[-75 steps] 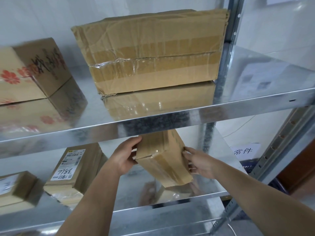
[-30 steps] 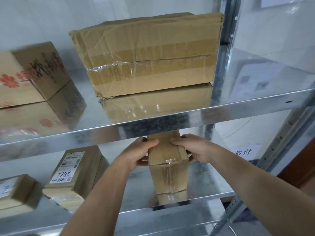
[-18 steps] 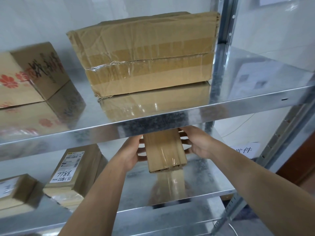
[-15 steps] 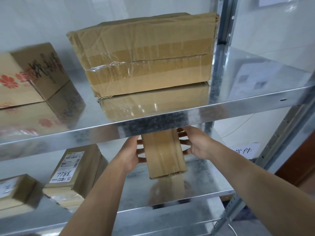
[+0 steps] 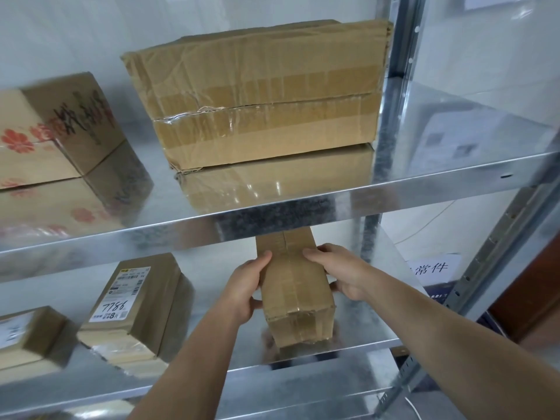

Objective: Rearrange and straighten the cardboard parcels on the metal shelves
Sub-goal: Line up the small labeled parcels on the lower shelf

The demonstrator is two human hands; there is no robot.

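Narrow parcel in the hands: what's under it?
Only the lower metal shelf and a reflection of the parcel show beneath. The upper shelf covers the far end, so that part is hidden.

We saw the narrow parcel (image 5: pixel 295 286) plain brown under glossy clear tape; the large box (image 5: pixel 260 95) was tan with darker brown tape bands; the left box (image 5: pixel 45 131) bore red flowers and black scrawl; the labelled parcel (image 5: pixel 130 301) carried a white, yellow-cornered label; the shelves (image 5: pixel 424 189) were speckled silver-grey.
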